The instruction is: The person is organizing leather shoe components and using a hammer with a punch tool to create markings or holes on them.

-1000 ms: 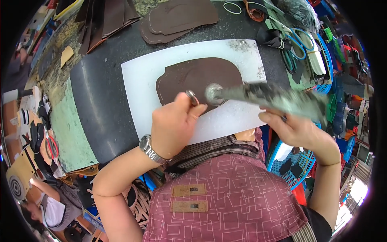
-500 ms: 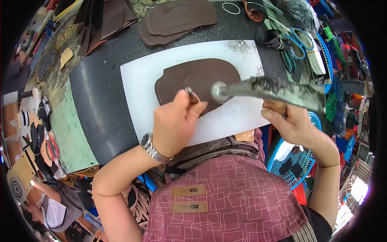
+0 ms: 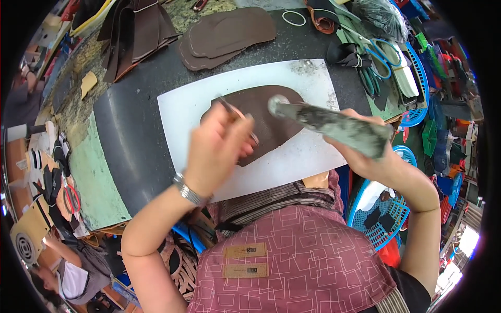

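A dark brown leather piece point(image 3: 279, 128) with a stitched-looking edge lies flat on a white board point(image 3: 308, 151). Over its left part is my left hand point(image 3: 211, 148), blurred, its fingers closed around a slim metal punch point(image 3: 228, 106) that tilts up to the left. My right hand point(image 3: 362, 156) grips a hammer point(image 3: 336, 125) with a worn grey body. The round shiny face of the hammer is above the leather's upper right area, apart from the punch. The fingers of my right hand are partly hidden behind the hammer.
A black mat point(image 3: 122, 141) lies under the board. Beyond it are stacked brown leather pieces point(image 3: 235, 28) and dark strips point(image 3: 151, 26). Blue-handled scissors point(image 3: 385, 58) lie at far right, above a blue basket point(image 3: 381, 229). Another person point(image 3: 73, 271) is at lower left.
My left hand has shifted left and tilted the punch over. The hammer has swung left and turned, its face moving slightly up the leather. The white board sits slightly lower in view.
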`<action>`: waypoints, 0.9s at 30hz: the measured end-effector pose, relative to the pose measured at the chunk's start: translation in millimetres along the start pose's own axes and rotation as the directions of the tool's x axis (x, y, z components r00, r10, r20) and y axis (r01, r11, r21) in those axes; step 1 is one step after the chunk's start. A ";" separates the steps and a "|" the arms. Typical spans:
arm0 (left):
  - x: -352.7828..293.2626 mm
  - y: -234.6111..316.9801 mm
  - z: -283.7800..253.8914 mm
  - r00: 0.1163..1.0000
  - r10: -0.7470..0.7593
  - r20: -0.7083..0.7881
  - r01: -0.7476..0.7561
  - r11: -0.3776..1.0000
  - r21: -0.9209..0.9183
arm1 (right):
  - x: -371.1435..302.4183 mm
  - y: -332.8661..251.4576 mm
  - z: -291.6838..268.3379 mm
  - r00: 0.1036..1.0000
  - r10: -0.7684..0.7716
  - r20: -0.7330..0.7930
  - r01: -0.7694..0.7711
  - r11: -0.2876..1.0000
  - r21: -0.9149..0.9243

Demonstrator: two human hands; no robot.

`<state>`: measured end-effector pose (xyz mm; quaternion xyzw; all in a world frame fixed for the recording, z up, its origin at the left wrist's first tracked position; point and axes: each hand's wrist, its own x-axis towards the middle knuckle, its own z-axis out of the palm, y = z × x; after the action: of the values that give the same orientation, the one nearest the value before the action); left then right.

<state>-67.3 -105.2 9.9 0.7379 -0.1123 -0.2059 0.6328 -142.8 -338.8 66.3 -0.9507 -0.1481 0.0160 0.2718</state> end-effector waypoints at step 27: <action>-33.9 20.4 -73.3 0.905 0.301 0.301 -0.425 0.639 0.641 | 37.8 12.3 -22.8 0.980 0.191 -0.064 -0.167 0.947 0.274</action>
<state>-62.8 -29.3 43.7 0.8622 -0.3797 -0.0777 0.3262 -100.8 -349.4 81.2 -0.9147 -0.0454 0.0178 0.4011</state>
